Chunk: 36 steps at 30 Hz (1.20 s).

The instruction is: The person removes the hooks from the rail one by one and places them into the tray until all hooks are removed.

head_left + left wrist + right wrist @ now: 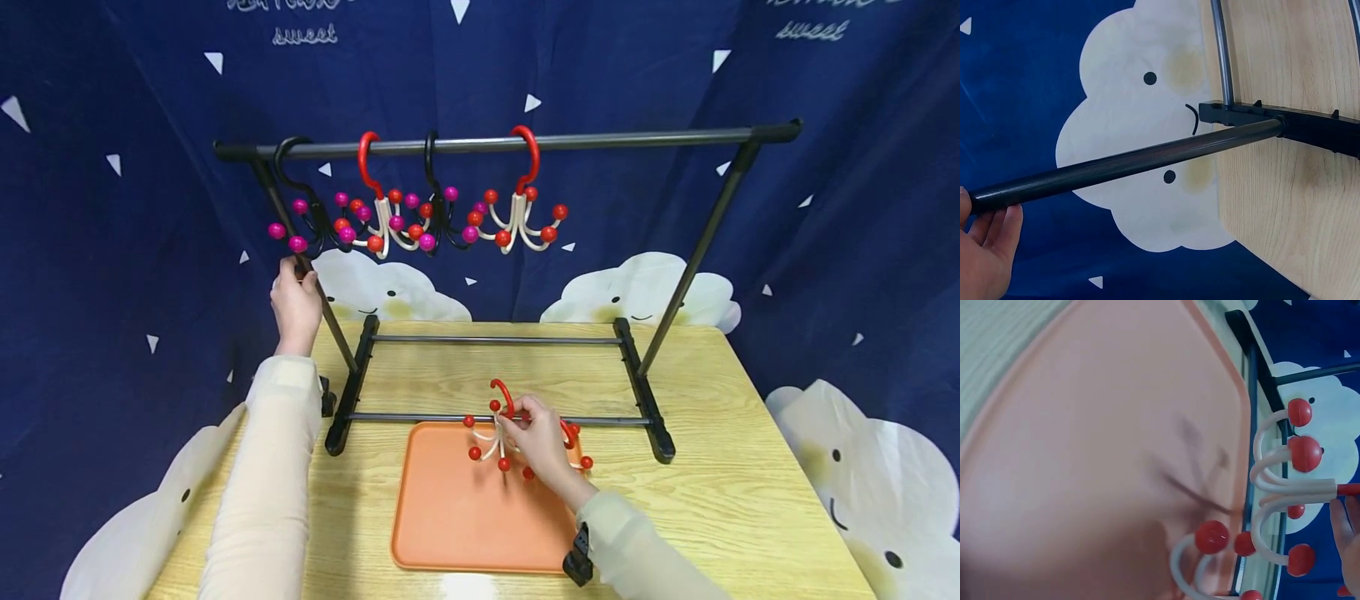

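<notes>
My left hand (296, 307) grips the left upright post (335, 329) of the rack near its top; in the left wrist view its fingers wrap the dark tube (1129, 159). My right hand (538, 442) pinches a white multi-arm hook hanger (500, 429) at the base of its red hook. The hanger is held upright above the orange tray (480, 533), its red-balled arms spread below, as the right wrist view also shows. A second red-and-white hanger (567, 433) is at the tray's far right corner, partly hidden by my right hand.
From the rack's top bar (630, 140) hang a black hanger with pink balls (318, 225), a red-and-white one (384, 218), another black one (437, 212) and another red-and-white one (518, 215). The rack stands on a wooden table (750, 500) before a blue curtain (637, 75).
</notes>
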{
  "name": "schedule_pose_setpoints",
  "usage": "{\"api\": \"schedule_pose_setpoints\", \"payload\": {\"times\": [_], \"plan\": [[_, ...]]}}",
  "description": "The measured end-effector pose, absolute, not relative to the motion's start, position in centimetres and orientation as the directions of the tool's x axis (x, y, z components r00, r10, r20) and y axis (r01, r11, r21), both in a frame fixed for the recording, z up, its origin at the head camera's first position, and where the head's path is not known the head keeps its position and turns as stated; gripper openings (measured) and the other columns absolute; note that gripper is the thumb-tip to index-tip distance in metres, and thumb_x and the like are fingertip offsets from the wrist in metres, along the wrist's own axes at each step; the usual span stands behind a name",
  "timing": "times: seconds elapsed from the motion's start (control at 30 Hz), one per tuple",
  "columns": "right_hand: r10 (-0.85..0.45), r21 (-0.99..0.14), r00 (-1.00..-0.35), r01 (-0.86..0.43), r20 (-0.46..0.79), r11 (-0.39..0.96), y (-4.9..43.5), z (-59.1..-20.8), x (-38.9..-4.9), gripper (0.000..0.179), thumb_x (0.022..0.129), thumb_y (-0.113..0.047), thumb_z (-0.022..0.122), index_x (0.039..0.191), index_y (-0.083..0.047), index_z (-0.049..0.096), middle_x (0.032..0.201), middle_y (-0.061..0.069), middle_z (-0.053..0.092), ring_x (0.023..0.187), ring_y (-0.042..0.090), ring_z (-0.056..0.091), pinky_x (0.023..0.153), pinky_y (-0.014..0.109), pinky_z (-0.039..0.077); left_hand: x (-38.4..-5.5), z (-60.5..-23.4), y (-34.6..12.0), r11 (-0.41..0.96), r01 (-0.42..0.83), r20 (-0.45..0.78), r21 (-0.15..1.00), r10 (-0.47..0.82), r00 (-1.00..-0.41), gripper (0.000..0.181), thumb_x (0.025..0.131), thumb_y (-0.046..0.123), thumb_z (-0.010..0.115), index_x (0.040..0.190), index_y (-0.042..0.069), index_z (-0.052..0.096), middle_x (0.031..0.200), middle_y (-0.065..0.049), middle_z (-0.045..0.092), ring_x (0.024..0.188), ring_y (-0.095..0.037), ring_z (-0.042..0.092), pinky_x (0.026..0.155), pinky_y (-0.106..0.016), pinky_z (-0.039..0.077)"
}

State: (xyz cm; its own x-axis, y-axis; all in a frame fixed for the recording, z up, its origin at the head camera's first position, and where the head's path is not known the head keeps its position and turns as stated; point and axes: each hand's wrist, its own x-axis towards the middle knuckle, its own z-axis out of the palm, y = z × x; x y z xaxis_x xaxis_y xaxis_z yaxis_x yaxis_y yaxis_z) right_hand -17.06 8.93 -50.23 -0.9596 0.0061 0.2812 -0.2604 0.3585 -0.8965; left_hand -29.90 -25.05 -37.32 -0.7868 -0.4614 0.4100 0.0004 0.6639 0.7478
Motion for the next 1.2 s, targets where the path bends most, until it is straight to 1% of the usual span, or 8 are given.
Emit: {"api": "schedule_pose_setpoints", "payload": {"times": [0.17,0.33,0.43,0.57,0.7,0.8,1.0,1.2], "plan": [[-0.027,-0.893,-0.963,-0.260,0.270,0.367,8.8,-51.2,-16.6,0.012,0.076,-0.002,0.070,0.078,-0.007,0.060,0.087,0.006,0.060,0.080,0.019,0.065,0.066,0.021,0.053,-29.8,-37.3,-25.0,0.665,-0.013,0.403,0.747,-0.468,-0.787,0.028,0.094,0.018,0.047,0.119,0.004,0.046,0.115,-0.022,0.056,0.110,-0.042,0.049,0.091,-0.051,0.036],[-0.035,-0.899,-0.963,-0.261,0.266,0.353,8.9,-52.3,-16.1,0.011,0.076,-0.001,0.070,0.078,-0.006,0.060,0.089,0.007,0.060,0.081,0.020,0.066,0.067,0.020,0.052,-29.8,-37.3,-25.0,0.658,-0.022,0.390,0.753,-0.473,-0.790,0.028,0.094,0.018,0.048,0.118,0.005,0.046,0.115,-0.022,0.056,0.109,-0.042,0.050,0.090,-0.051,0.036],[-0.032,-0.890,-0.959,-0.274,0.282,0.365,9.1,-52.9,-16.0,0.013,0.074,0.001,0.070,0.076,-0.006,0.060,0.086,0.007,0.060,0.079,0.018,0.065,0.066,0.020,0.053,-29.8,-37.3,-25.1,0.657,-0.020,0.389,0.753,-0.469,-0.793,0.028,0.094,0.018,0.047,0.118,0.004,0.046,0.115,-0.022,0.056,0.109,-0.041,0.050,0.091,-0.050,0.036],[-0.034,-0.864,-0.949,-0.299,0.313,0.404,9.4,-53.7,-15.8,0.014,0.073,0.002,0.071,0.075,-0.005,0.059,0.083,0.004,0.060,0.077,0.013,0.062,0.066,0.020,0.052,-29.7,-37.2,-25.1,0.656,-0.025,0.379,0.754,-0.466,-0.800,0.028,0.095,0.020,0.046,0.119,0.005,0.045,0.115,-0.022,0.056,0.109,-0.040,0.050,0.092,-0.050,0.037],[-0.054,-0.838,-0.938,-0.330,0.342,0.433,9.6,-54.3,-15.6,0.015,0.073,0.000,0.072,0.078,-0.008,0.060,0.083,0.001,0.059,0.077,0.011,0.062,0.066,0.021,0.052,-29.8,-37.2,-25.2,0.657,-0.027,0.378,0.754,-0.467,-0.799,0.029,0.095,0.020,0.046,0.119,0.005,0.045,0.114,-0.022,0.055,0.109,-0.041,0.049,0.091,-0.050,0.036],[-0.050,-0.831,-0.935,-0.335,0.350,0.444,9.7,-54.6,-15.4,0.017,0.073,0.000,0.072,0.078,-0.010,0.060,0.083,-0.001,0.058,0.076,0.011,0.061,0.065,0.021,0.052,-29.9,-37.2,-25.2,0.660,-0.020,0.389,0.751,-0.467,-0.794,0.028,0.094,0.019,0.047,0.117,0.004,0.046,0.113,-0.023,0.056,0.109,-0.042,0.049,0.091,-0.051,0.036],[-0.026,-0.840,-0.933,-0.335,0.359,0.428,9.6,-54.9,-15.1,0.020,0.071,0.003,0.073,0.077,-0.010,0.058,0.083,0.000,0.057,0.079,0.016,0.063,0.066,0.022,0.053,-29.8,-37.2,-25.3,0.658,-0.017,0.396,0.753,-0.473,-0.787,0.026,0.094,0.018,0.048,0.115,0.004,0.046,0.113,-0.023,0.056,0.109,-0.041,0.049,0.091,-0.050,0.036],[-0.047,-0.782,-0.932,-0.327,0.358,0.530,9.8,-54.6,-15.0,0.021,0.071,-0.004,0.075,0.077,-0.013,0.057,0.080,-0.005,0.056,0.078,0.013,0.062,0.065,0.023,0.053,-29.9,-37.5,-25.0,0.660,0.005,0.416,0.752,-0.468,-0.780,0.025,0.093,0.015,0.049,0.115,0.003,0.048,0.107,-0.023,0.058,0.104,-0.040,0.051,0.087,-0.049,0.037]]}}
